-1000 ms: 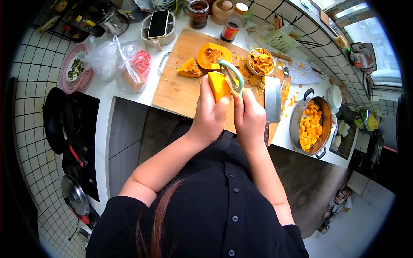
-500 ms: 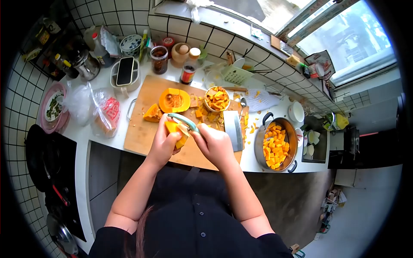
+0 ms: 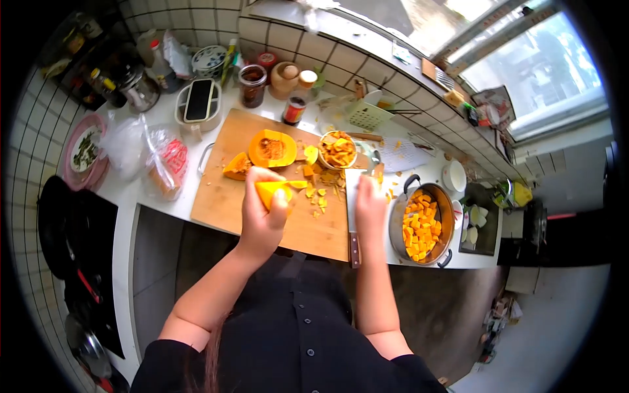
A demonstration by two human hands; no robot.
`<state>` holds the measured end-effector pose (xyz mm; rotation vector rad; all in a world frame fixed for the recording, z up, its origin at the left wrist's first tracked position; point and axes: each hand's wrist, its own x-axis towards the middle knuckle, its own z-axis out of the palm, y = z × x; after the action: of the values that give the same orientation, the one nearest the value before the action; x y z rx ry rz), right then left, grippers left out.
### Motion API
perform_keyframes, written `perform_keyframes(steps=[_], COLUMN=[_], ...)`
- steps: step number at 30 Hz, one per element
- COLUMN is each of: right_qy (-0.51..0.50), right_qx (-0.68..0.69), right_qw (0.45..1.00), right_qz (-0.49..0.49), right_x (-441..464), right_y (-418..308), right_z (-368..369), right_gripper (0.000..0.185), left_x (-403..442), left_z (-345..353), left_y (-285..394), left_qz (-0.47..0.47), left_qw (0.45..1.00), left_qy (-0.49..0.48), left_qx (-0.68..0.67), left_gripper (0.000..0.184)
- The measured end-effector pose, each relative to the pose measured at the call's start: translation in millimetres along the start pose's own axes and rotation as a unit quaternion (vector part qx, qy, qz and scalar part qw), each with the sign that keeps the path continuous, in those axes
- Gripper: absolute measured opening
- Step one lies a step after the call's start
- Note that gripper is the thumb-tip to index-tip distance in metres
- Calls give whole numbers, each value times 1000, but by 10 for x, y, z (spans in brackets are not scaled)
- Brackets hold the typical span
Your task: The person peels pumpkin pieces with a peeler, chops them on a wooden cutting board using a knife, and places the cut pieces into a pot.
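Observation:
My left hand (image 3: 262,216) is closed around a peeled-looking pumpkin wedge (image 3: 270,191) over the front of the wooden cutting board (image 3: 219,190). My right hand (image 3: 371,208) is raised over the cleaver (image 3: 354,196), blurred, with its fingers closed. A pale green curved shape, the peeler (image 3: 374,156), shows smeared just beyond its fingertips. Behind my left hand lie a large hollow pumpkin piece (image 3: 272,149) and a smaller wedge (image 3: 237,166). Orange peel scraps (image 3: 319,198) are scattered on the board beside a bowl heaped with peelings (image 3: 338,149).
At the right is a metal pot (image 3: 422,224) of pumpkin cubes, with a white bowl (image 3: 453,175) behind it. Jars (image 3: 252,85), a sauce bottle (image 3: 296,105) and a phone (image 3: 198,100) on a container line the back. Plastic bags (image 3: 165,160) lie left.
My right hand has moved away from the pumpkin wedge to the right, over the cleaver, taking the peeler along. My left hand still holds the wedge. Bright peel scraps now show on the board.

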<state>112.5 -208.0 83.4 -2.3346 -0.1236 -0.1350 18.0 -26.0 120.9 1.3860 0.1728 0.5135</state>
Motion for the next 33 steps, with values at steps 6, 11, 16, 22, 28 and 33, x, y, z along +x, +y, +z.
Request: perform_keyframes(steps=[6,11,16,22,28,33], right_qy=[-66,-162,-239,-275,-277,-265], right_qx=[145,189,176,158,105,47], right_qw=[987,968,951,946,951,957], right_qz=[11,-23,-85,-71,-93,-106], right_x=[6,-319,-558,-613,-571,-577], right_y=[-19,-344,-572,-651,-694,-637], right_z=[-92,46,96,101,94,146], right_gripper=[27,20,13,15,18,17], left_x=[110,96,91,91,86,93], left_z=[-116,-105,-98,-85,-74,-92], left_y=[-175,-196,-240,-211,-222,-238], left_qz=[-227,-238,-220,-254,-284,-266], left_qw=[965,964,971,957,937,945], left_qy=[-33,-2,39,64,83,43], left_qx=[-130,-115,-86,-128,-183,-185], left_gripper=[21,28,26,25,24,20])
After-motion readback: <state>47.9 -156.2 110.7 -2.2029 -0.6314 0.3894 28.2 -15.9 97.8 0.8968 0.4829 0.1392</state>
